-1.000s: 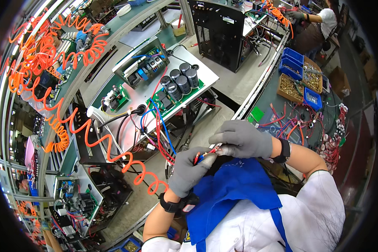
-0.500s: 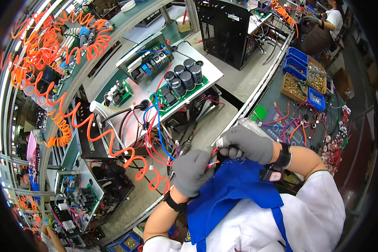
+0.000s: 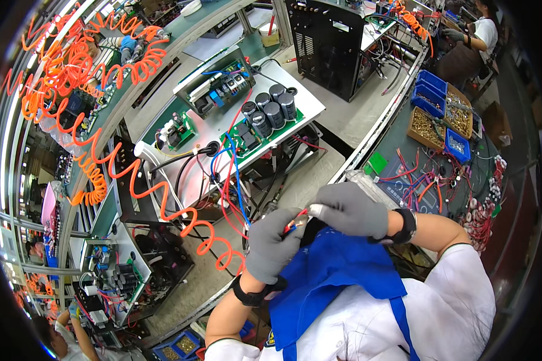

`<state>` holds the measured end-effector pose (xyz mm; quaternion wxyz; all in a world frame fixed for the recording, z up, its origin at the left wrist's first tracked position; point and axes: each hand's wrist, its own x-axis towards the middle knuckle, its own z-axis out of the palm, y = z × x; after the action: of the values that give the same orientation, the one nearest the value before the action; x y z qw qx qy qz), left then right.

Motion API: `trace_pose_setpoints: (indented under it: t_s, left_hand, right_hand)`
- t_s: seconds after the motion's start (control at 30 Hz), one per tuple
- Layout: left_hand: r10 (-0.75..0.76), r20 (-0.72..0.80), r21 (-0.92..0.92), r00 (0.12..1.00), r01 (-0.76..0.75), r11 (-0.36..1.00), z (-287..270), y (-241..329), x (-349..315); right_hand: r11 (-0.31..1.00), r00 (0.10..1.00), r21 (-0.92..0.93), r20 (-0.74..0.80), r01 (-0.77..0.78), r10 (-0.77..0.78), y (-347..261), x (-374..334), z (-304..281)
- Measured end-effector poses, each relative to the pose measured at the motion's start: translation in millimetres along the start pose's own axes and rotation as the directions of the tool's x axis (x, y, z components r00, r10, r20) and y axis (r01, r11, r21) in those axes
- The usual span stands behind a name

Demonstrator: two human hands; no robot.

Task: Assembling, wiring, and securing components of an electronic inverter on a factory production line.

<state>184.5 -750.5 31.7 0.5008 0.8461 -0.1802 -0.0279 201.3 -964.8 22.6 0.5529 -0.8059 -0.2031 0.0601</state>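
My left hand (image 3: 273, 242), in a grey glove, is closed on a small bunch of red and blue wires (image 3: 291, 228) whose ends stick out past the fingers. Copper-coloured strands show at the tips. My right hand (image 3: 352, 210), also gloved, has its thumb and fingertips pinched at the end of a red wire (image 3: 303, 213), close beside the left fingers. Beyond the hands, long red and blue leads (image 3: 239, 191) run down from a white panel (image 3: 310, 107) that carries a green circuit board (image 3: 247, 143) with several black capacitors (image 3: 271, 114).
A coiled orange air hose (image 3: 190, 224) hangs across the left side. At right, a bench holds blue bins (image 3: 427, 99), boxes of brass-coloured hardware (image 3: 426, 127) and loose wires (image 3: 424, 180). A black cabinet (image 3: 325, 48) stands at the back. Other people work at far right and lower left.
My right fingers have uncurled from a tighter bend and now pinch the red wire from the right. The left hand has turned slightly, showing more of the wire ends.
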Motion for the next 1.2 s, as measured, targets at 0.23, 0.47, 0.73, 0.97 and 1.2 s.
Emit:
trace_pose_setpoints:
  t_s: [0.23,0.47,0.73,0.97,1.2]
  left_hand:
    - [-0.225,0.093,-0.254,0.970,0.242,0.936,-12,-1,7]
    - [-0.248,0.157,-0.289,0.956,0.285,0.914,-17,1,10]
    - [-0.321,0.171,-0.372,0.931,0.363,0.854,-24,-5,13]
    - [-0.343,0.269,-0.457,0.900,0.432,0.777,-34,3,14]
    - [-0.365,0.144,-0.704,0.920,0.354,0.615,-37,4,17]
  right_hand:
    - [0.874,0.933,0.340,0.226,-0.347,0.282,-7,6,-13]
    - [0.918,0.937,-0.194,0.015,0.346,-0.349,-1,17,-8]
    - [1.000,0.997,-0.027,-0.077,-0.010,0.008,-18,22,-3]
    - [0.774,0.845,-0.398,0.009,0.493,-0.534,-4,37,5]
    - [0.969,0.988,0.239,0.122,0.065,-0.096,-2,43,14]
